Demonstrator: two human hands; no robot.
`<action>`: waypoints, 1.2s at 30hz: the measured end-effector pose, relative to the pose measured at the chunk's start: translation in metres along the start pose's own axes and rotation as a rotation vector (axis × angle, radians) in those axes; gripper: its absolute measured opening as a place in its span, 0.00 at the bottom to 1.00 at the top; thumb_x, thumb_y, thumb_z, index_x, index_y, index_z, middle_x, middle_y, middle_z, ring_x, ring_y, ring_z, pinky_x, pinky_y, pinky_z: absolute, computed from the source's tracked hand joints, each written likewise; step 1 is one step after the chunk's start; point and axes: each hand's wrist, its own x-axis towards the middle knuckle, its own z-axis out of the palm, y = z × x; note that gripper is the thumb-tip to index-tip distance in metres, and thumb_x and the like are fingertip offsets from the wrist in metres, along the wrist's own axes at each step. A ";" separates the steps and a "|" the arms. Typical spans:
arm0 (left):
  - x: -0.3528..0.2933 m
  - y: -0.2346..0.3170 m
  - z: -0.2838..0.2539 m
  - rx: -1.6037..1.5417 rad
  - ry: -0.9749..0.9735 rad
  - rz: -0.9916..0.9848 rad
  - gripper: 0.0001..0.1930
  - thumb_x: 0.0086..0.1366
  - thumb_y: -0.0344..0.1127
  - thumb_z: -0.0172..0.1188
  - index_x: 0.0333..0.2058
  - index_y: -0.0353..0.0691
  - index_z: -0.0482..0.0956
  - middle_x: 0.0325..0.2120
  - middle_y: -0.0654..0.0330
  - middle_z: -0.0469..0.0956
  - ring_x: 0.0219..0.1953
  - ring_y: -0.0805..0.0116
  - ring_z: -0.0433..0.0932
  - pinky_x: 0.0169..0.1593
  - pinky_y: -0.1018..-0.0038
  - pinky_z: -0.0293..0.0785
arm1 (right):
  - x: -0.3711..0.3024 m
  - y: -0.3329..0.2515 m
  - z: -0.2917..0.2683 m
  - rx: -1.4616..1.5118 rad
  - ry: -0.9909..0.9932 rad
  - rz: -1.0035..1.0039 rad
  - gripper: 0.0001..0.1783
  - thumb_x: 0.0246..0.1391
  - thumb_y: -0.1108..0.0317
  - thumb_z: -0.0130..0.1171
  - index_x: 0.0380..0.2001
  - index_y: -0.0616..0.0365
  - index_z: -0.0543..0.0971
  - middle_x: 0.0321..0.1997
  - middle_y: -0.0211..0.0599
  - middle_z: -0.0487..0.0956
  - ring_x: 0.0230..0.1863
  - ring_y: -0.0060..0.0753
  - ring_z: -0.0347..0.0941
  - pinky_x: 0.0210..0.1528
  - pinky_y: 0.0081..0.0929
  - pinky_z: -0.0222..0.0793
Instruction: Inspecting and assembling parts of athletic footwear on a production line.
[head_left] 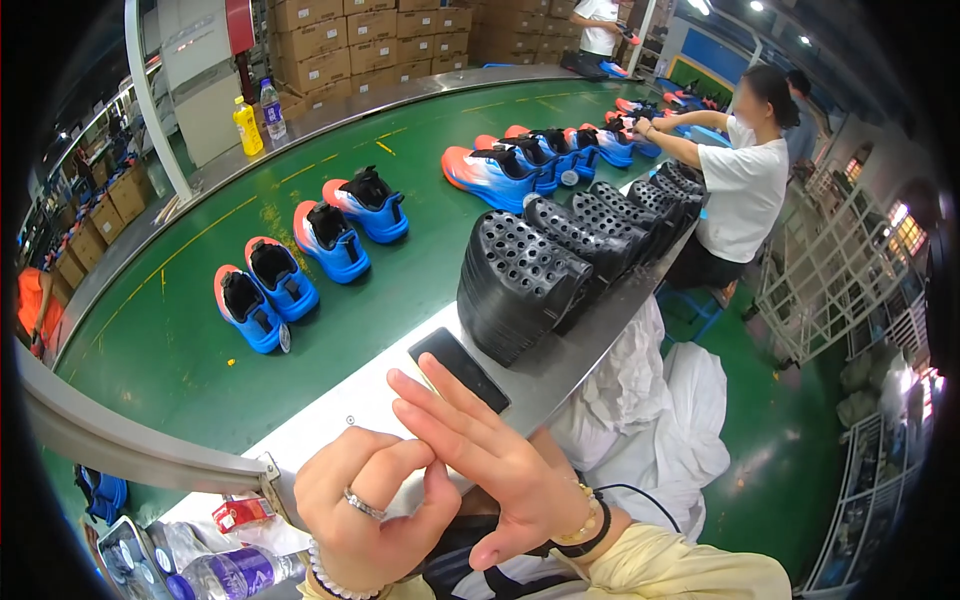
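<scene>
My left hand (365, 500), with a ring on one finger and a beaded bracelet, is closed in a pinch. Its thumb and fingertips meet against the fingers of my right hand (495, 460); anything between them is too small or hidden to make out. The right hand has several fingers stretched out toward the upper left and its thumb apart, below. Just beyond the right fingertips lies a dark phone (460, 368) on the metal ledge (335, 425). Past the phone stand stacks of black perforated shoe-shaped pieces (515, 290).
Blue and orange sneakers (330, 240) stand on the green conveyor belt (400, 290). At lower left are a metal bar (130, 420) and a water bottle (235, 575). White sacks (680, 410) lie right of the ledge. A co-worker (745, 170) handles shoes farther along.
</scene>
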 end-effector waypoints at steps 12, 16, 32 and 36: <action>0.004 -0.015 0.007 -0.267 0.029 -0.030 0.10 0.39 0.20 0.61 0.24 0.34 0.77 0.20 0.58 0.76 0.20 0.66 0.75 0.27 0.75 0.69 | 0.001 -0.001 0.014 -0.003 0.171 -0.017 0.57 0.54 0.28 0.47 0.69 0.70 0.54 0.74 0.59 0.50 0.75 0.66 0.39 0.71 0.54 0.40; 0.003 -0.019 0.007 -0.769 -0.081 -0.356 0.07 0.43 0.20 0.62 0.25 0.32 0.78 0.23 0.58 0.79 0.27 0.69 0.76 0.35 0.76 0.70 | 0.002 -0.001 0.013 0.333 0.119 0.045 0.62 0.51 0.22 0.43 0.71 0.66 0.50 0.76 0.57 0.44 0.76 0.61 0.35 0.72 0.52 0.37; 0.004 -0.014 0.005 -0.512 -0.049 -0.126 0.08 0.45 0.21 0.66 0.26 0.33 0.80 0.23 0.58 0.79 0.24 0.67 0.77 0.32 0.76 0.70 | -0.001 -0.004 0.013 0.664 0.030 0.195 0.69 0.44 0.14 0.35 0.72 0.64 0.43 0.77 0.56 0.38 0.78 0.51 0.30 0.73 0.50 0.26; 0.005 -0.013 0.005 -0.441 -0.045 -0.076 0.08 0.44 0.21 0.66 0.26 0.34 0.80 0.21 0.59 0.79 0.22 0.68 0.77 0.29 0.76 0.69 | 0.000 0.002 0.008 0.458 0.059 0.088 0.66 0.47 0.17 0.39 0.71 0.66 0.47 0.76 0.57 0.41 0.77 0.56 0.31 0.73 0.51 0.30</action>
